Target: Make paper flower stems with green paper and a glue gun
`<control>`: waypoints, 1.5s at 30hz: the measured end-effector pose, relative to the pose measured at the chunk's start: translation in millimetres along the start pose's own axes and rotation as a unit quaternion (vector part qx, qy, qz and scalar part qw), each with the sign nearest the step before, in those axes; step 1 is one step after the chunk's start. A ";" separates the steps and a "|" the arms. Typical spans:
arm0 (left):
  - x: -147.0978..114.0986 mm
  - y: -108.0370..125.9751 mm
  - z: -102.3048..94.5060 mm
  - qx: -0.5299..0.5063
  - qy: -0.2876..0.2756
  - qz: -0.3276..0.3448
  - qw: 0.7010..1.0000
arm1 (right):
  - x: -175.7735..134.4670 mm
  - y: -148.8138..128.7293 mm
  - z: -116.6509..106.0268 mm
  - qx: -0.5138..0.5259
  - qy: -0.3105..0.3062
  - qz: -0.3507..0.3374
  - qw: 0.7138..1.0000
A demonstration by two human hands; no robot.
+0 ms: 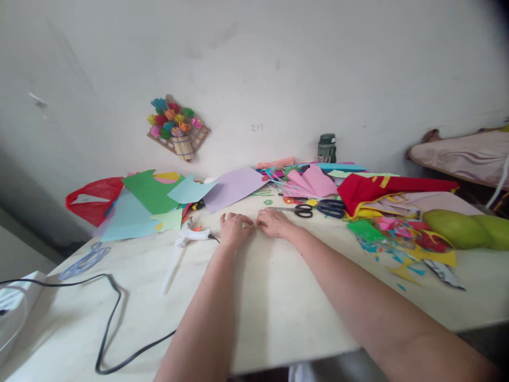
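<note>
Both of my hands are over the middle of the pale table (294,297), their fingertips a short gap apart. My left hand (235,229) has its fingers bent and pinched together, and anything in them is too small to name. Likewise curled, with thumb and fingers together, is my right hand (273,222); what it holds, if anything, is hidden. A white glue gun (193,235) lies just left of my left hand, a glue stick in its rear. Beyond my right hand lie black-handled scissors (304,210) and a small green paper flower (268,202).
Coloured paper sheets (234,188) line the wall side. Dark-blue-handled scissors (332,208), paper scraps (409,249) and green fruit (457,228) lie to the right. A black cable (105,329) and white power strip (18,300) are at left. A bottle (326,148) stands behind.
</note>
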State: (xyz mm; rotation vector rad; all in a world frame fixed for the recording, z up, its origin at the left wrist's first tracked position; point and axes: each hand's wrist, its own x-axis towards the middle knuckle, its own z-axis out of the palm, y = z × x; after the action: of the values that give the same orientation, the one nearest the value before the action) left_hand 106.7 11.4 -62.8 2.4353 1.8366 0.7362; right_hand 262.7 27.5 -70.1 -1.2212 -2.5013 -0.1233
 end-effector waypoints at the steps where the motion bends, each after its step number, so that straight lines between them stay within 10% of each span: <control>1: 0.2 -1.0 1.2 0.011 -0.003 0.003 1.000 | -0.5 -0.7 -0.5 0.002 -0.002 0.000 1.000; 21: 0.7 -2.3 2.3 0.018 0.025 0.076 0.997 | -2.0 12.3 -5.4 0.013 -0.029 0.068 0.997; 45: 7.7 -8.0 19.6 -0.025 -0.006 -0.001 1.000 | -2.5 34.3 -1.1 0.143 -0.084 0.224 0.960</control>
State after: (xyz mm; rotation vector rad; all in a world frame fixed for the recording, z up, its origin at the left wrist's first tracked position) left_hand 108.2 26.3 -79.7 2.4013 1.7941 0.7575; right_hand 291.1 46.8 -72.5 -1.6800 -2.2004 0.4566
